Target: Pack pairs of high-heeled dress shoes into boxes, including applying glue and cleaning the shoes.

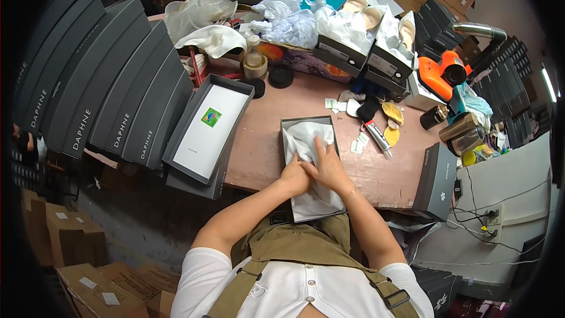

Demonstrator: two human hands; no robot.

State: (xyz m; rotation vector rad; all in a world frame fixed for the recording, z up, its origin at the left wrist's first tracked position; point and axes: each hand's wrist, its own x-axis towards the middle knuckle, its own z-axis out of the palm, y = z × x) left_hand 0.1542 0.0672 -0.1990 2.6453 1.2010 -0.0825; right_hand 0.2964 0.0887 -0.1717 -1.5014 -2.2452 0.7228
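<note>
Inside one open shoebox, two hands flat, pressing white tissue paper.

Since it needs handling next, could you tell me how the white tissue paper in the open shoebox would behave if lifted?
The white tissue paper looks crumpled under both hands, so probably floppy and light. It seems thin, so it may tear.

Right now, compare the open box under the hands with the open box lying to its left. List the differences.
The box under the hands is filled with crumpled white tissue paper; the box to its left shows a flat white lining with a small green square. Both the left hand and right hand press into the first; nothing touches the second. The first lies fully on the table; the second overhangs the table's edge. Both are dark grey and rectangular.
</note>
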